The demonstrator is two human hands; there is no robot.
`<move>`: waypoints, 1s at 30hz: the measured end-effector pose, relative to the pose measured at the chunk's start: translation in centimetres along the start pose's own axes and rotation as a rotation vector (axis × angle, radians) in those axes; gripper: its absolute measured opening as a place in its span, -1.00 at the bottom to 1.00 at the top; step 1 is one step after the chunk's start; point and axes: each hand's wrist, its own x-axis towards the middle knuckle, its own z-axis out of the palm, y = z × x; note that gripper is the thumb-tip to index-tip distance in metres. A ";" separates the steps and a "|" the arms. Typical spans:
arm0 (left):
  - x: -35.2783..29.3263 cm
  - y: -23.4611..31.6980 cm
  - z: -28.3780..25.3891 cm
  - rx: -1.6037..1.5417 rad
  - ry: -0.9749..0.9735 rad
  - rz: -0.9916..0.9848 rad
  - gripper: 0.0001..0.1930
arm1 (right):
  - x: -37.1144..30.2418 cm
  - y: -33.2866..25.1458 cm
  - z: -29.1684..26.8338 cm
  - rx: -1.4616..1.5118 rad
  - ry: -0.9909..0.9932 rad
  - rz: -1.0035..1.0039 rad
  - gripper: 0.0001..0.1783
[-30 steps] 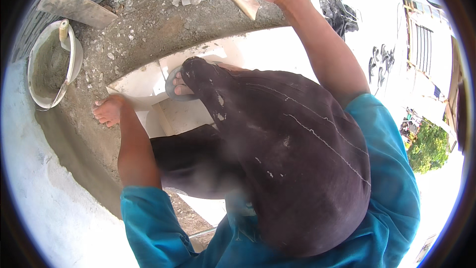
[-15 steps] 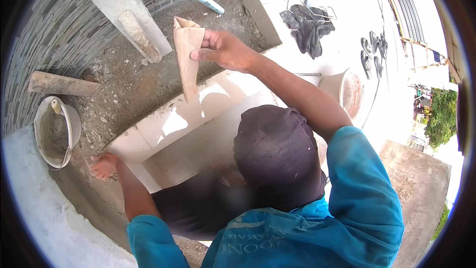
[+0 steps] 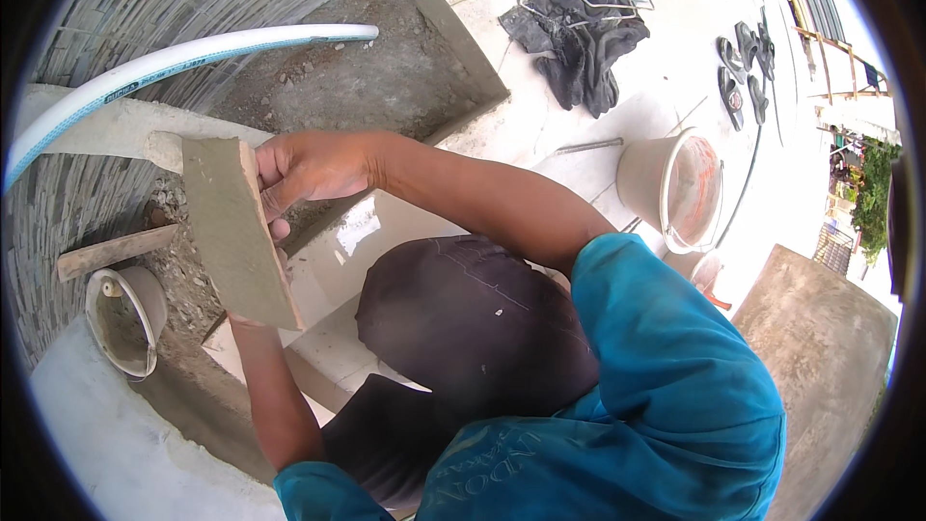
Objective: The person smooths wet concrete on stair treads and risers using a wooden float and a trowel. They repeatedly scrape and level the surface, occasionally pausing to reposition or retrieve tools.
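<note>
My right hand [image 3: 313, 169] grips the upper edge of a flat rectangular slab [image 3: 236, 232], thumb along the side. The slab stands tilted, its broad grey, mortar-like face toward me and a thin tan edge showing. Most of my left hand [image 3: 285, 263] is hidden behind it; a few fingers show at its lower right edge, closed on it, and the wrist comes out below. Under both hands runs a pale tiled ledge [image 3: 323, 251] beside rubble-strewn ground [image 3: 178, 265].
A bucket with grey residue [image 3: 152, 304] and a wooden strip [image 3: 116, 253] lie left. A white-blue hose [image 3: 241, 41] arches before the stone-clad wall [image 3: 106, 48]. Rightward are dark cloth [image 3: 588, 63], sandals [image 3: 733, 96], another bucket [image 3: 641, 183] and a rough board [image 3: 810, 328].
The slab in my right hand has moved left and turned from nearly edge-on to show its broad grey face. My left hand has risen from the ground to behind it. The view has shifted.
</note>
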 end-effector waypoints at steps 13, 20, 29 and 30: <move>6.6 7.4 1.9 1.449 0.560 -0.414 -0.60 | -20.9 -8.1 -22.9 -2.069 1.232 -0.115 -0.74; 6.7 4.9 -7.0 1.774 0.259 -0.877 -0.64 | -20.3 -5.5 -24.4 -2.230 1.186 -0.128 -0.72; 10.3 -1.6 -9.1 1.687 0.074 -1.031 -0.50 | -22.8 -8.2 -25.2 -2.376 1.020 -0.008 -0.73; 12.4 -3.7 -8.3 1.624 0.053 -0.998 -0.49 | -22.5 -7.4 -25.6 -2.370 1.011 0.002 -0.73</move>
